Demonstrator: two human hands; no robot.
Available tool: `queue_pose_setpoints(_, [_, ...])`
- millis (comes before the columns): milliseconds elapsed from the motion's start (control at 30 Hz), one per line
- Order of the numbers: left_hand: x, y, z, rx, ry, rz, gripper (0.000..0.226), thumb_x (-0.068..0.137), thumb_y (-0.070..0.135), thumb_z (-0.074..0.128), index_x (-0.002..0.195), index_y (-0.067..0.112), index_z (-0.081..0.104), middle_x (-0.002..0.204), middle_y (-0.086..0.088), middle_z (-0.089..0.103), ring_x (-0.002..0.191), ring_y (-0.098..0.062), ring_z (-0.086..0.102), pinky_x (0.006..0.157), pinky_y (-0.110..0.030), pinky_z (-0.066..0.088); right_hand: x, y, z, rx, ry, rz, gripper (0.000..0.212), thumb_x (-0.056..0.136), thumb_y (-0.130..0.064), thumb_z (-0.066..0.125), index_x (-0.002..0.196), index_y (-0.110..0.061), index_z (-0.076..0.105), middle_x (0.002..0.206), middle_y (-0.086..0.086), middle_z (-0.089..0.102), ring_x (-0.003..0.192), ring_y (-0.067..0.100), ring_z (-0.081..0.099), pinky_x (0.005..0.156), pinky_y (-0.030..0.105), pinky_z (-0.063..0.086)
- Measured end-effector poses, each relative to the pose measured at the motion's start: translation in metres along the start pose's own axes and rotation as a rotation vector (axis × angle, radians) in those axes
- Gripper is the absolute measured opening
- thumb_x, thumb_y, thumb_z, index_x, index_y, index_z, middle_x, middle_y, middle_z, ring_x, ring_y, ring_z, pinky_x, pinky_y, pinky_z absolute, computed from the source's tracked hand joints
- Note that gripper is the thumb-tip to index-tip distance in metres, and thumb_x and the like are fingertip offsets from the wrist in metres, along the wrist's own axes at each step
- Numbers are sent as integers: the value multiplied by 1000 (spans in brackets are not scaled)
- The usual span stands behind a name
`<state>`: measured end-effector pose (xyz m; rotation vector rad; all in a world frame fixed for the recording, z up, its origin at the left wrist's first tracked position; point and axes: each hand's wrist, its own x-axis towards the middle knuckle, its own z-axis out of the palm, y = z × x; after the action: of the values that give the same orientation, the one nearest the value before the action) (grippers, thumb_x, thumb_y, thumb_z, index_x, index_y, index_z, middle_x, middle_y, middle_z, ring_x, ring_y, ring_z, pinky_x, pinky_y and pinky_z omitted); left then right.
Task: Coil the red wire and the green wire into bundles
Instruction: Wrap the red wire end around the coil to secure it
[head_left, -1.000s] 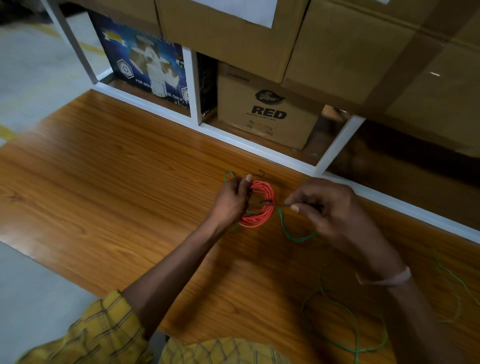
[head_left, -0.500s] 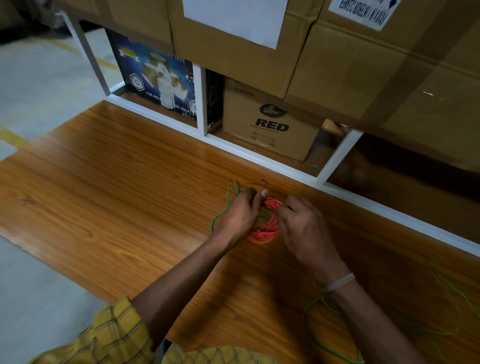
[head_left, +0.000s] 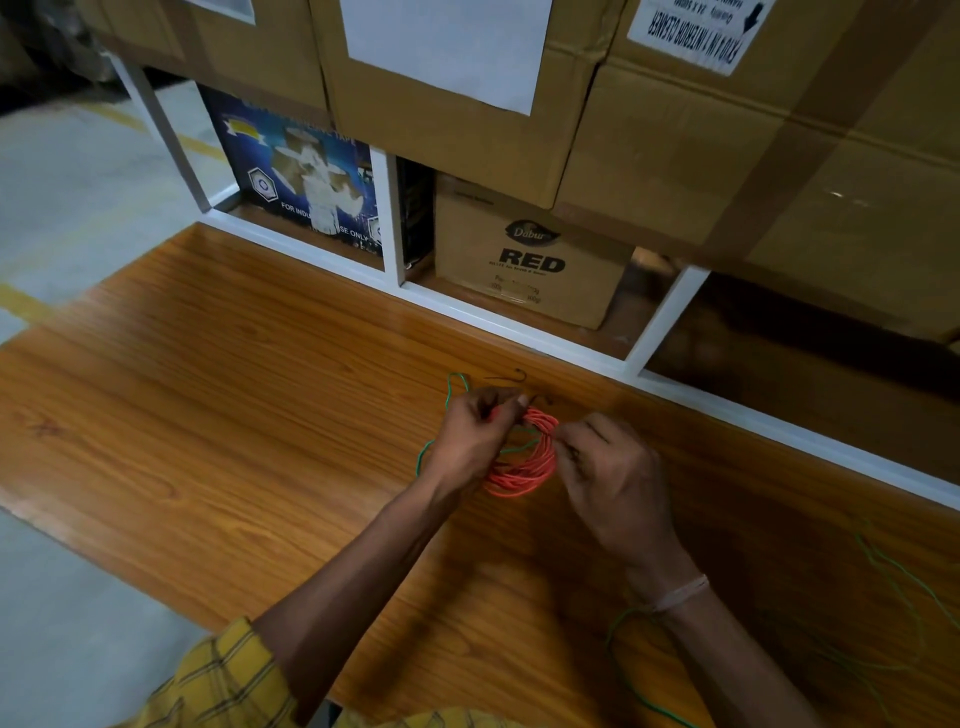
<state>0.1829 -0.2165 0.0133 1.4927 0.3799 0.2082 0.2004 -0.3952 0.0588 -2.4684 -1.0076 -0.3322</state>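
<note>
On the wooden table (head_left: 208, 415) near the shelf | red wire (head_left: 524, 467) was a neat orange-red coil | left hand (head_left: 475, 441) pinched its left side, right hand (head_left: 608, 478) its right | green wire (head_left: 631, 670) thin, crossing the coil, rest trailing loose

Left hand (head_left: 475, 441) and right hand (head_left: 610, 475) grip red wire (head_left: 524, 470).

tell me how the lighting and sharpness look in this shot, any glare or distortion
Head view: dim, with a soft sheen on the wooden table; the red wire coil reads sharp, the loose green wire fades into shadow at right; wide-angle bending tilts the shelf frame.
</note>
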Motion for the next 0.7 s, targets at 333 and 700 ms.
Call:
queue_pose_setpoints(333, [-1,4,-5,65,-81,72,11,98,6,74,104,0,81,100,-15,82,89,-14,75,82,-29,59,24,12,-31,257,-210,101,29,91,0,68,109,-22,58,85,-4,61,79,12,62,68,44,56])
queue_pose_setpoints(700, [-9,15,-6,133,-128,72,11,99,18,75,100,8,80,95,-11,78,85,-14,72,71,-21,53,33,4,-54,606,-45,310,67,88,0,78,134,-27,37,85,3,70,79,14,76,79,44,64])
